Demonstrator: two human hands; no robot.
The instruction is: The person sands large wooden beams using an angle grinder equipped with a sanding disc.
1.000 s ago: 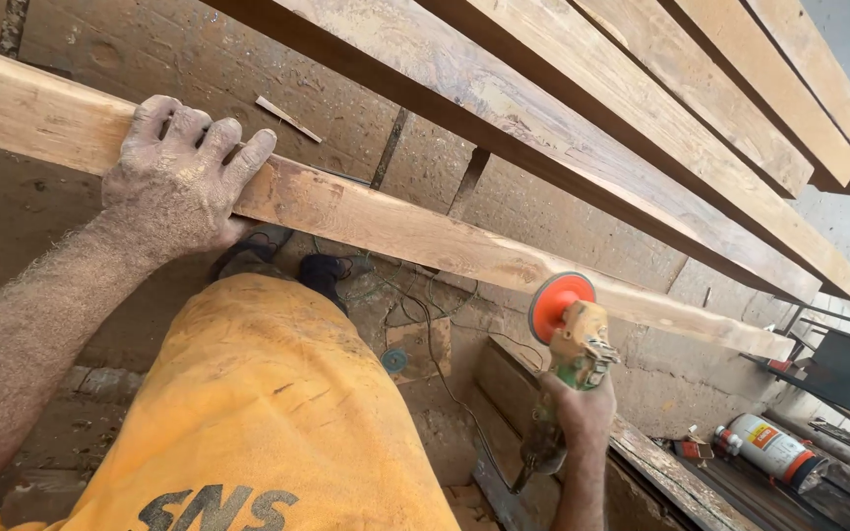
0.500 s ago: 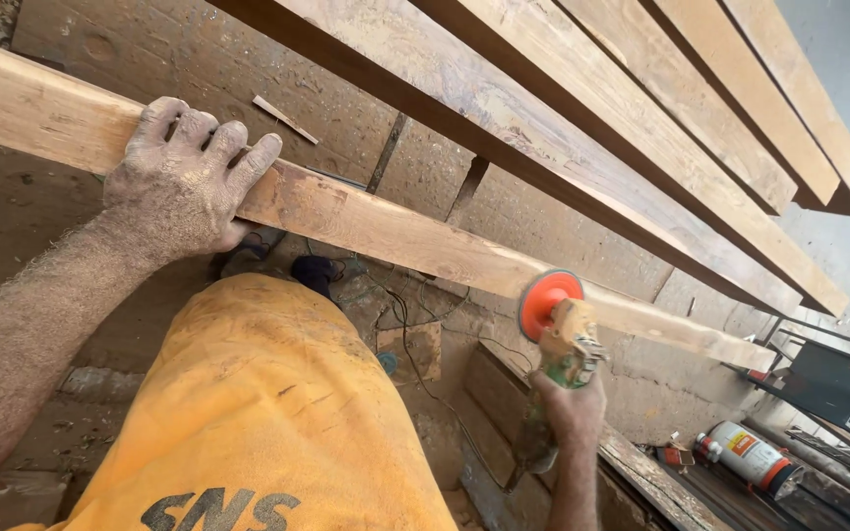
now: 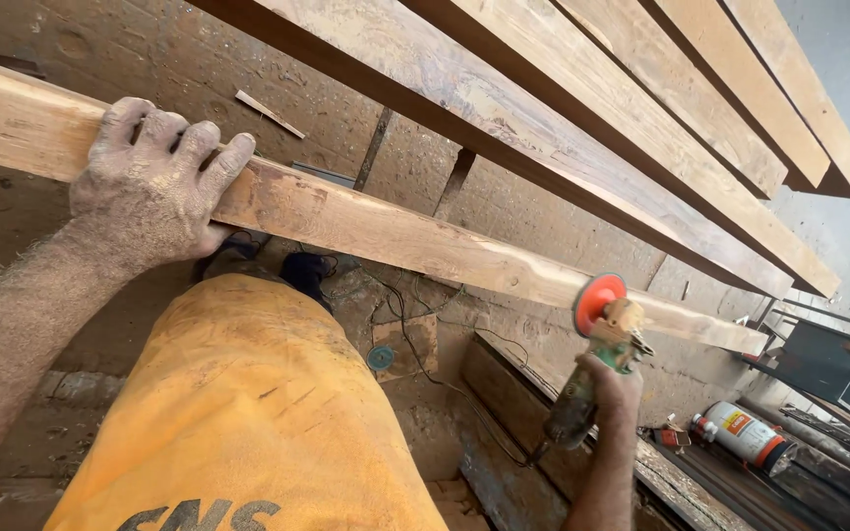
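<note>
We have the plank [image 3: 386, 236] lying across in front of us, its long axis running from upper left down to lower right, narrow edge up. Our left hand [image 3: 145, 192] presses on the near end, fingers [image 3: 199, 147] draped over the top edge and clamped on the wood. Our right hand [image 3: 614, 385] is clenched round the body of the grinder [image 3: 597, 359], whose orange disc [image 3: 597, 300] sits against the plank's near edge close to its far end (so the right hand is the nearer one to that end). The two hands are well apart along the plank. Beyond it lie heavier beams [image 3: 582, 128], stacked side by side. Below, a cord [image 3: 415, 344] trails over the floor, and a spray can [image 3: 745, 433] lies at lower right.
</note>
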